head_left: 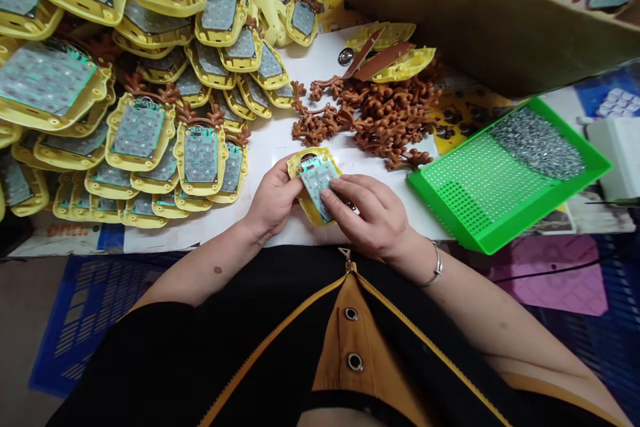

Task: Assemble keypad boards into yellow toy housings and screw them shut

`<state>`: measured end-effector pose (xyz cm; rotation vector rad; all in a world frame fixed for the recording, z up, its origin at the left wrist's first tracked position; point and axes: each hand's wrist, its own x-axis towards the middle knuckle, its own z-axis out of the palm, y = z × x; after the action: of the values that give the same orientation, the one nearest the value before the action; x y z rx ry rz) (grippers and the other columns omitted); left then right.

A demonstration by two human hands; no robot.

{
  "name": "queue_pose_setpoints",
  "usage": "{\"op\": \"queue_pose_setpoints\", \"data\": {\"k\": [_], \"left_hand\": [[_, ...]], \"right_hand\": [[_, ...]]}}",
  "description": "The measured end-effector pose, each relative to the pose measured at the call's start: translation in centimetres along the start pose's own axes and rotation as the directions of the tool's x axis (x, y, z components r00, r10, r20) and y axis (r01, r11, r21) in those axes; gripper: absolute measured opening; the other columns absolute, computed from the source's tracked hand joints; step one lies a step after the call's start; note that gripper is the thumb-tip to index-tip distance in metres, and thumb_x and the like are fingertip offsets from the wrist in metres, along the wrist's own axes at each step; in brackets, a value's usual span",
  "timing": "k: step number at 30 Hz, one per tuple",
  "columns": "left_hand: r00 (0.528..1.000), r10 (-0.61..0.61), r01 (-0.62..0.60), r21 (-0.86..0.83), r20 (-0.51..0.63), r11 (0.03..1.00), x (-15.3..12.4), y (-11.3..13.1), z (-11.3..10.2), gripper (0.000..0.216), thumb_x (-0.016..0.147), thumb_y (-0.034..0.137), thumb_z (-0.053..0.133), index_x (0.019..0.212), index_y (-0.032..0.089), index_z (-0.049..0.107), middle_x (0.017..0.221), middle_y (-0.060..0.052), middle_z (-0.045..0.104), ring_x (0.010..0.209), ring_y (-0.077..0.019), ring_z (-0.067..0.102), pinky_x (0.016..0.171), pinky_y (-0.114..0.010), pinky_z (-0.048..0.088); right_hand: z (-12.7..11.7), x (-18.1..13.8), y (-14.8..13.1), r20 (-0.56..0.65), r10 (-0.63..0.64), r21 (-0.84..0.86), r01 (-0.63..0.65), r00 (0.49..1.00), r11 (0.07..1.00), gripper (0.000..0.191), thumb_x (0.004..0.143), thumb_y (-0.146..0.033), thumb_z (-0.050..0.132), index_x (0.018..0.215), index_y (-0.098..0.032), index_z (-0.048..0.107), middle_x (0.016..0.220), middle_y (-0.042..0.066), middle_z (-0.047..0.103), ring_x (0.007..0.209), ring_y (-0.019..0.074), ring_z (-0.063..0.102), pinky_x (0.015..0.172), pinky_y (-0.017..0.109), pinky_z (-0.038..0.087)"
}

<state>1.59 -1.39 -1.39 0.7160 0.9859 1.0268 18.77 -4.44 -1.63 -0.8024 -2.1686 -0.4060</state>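
My left hand is closed round the left side of a yellow plastic toy shell, holding it just above the table's front edge. A green circuit board covered by a translucent grey rubber keypad lies at a tilt over the shell. The fingers and thumb of my right hand are pinched on the right edge of this board and keypad. Whether the board is seated in the shell, I cannot tell. Just beyond my hands is a heap of brown antler-shaped plastic pieces.
Stacked yellow shells with boards and keypads fill the left side. A green perforated tray on the right holds many small metal screws. Behind it stands a cardboard box of yellow parts. Loose yellow shells lie behind the antler pieces.
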Motion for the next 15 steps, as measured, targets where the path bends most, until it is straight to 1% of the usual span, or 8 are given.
{"op": "queue_pose_setpoints", "data": {"k": [3,7,12,15], "left_hand": [[1.0,0.003,-0.003,-0.019,0.004,1.0,-0.06,0.04,-0.01,0.037,0.068,0.025,0.079,0.103,0.021,0.068,0.104,-0.002,0.076,0.108,-0.022,0.068,0.097,-0.036,0.051],[1.0,0.012,-0.012,-0.013,-0.006,1.0,-0.07,-0.11,-0.11,0.036,0.069,0.025,0.078,0.103,0.021,0.069,0.105,-0.002,0.076,0.107,-0.0213,0.068,0.097,-0.036,0.052],[1.0,0.028,-0.028,0.009,0.004,1.0,0.04,-0.32,-0.42,0.036,0.07,0.027,0.078,0.105,0.021,0.069,0.108,-0.003,0.075,0.107,-0.021,0.067,0.099,-0.036,0.05],[0.999,-0.01,0.009,0.01,0.037,1.0,0.09,-0.04,-0.86,0.037,0.071,0.026,0.078,0.107,0.021,0.069,0.108,-0.003,0.075,0.106,-0.0211,0.068,0.096,-0.035,0.051]], "right_hand": [[0.04,0.3,-0.07,-0.002,0.024,0.0,-0.024,1.0,1.0,0.022,0.087,-0.007,0.061,0.107,-0.015,0.066,0.095,0.011,0.073,0.09,0.0199,0.068,0.078,0.034,0.063],[0.26,0.46,-0.3,0.011,0.038,0.023,-0.038,0.999,0.999,0.019,0.088,-0.008,0.061,0.105,-0.013,0.067,0.094,0.011,0.072,0.088,0.0187,0.066,0.079,0.032,0.061],[0.38,0.5,-0.46,0.035,0.041,0.016,-0.042,0.999,0.999,0.018,0.089,-0.008,0.061,0.105,-0.013,0.066,0.093,0.011,0.071,0.088,0.0186,0.063,0.078,0.032,0.06],[0.23,0.62,-0.4,0.068,0.032,0.01,-0.033,0.997,0.999,0.019,0.089,-0.008,0.061,0.107,-0.011,0.065,0.092,0.011,0.07,0.087,0.0188,0.063,0.078,0.032,0.06]]}}
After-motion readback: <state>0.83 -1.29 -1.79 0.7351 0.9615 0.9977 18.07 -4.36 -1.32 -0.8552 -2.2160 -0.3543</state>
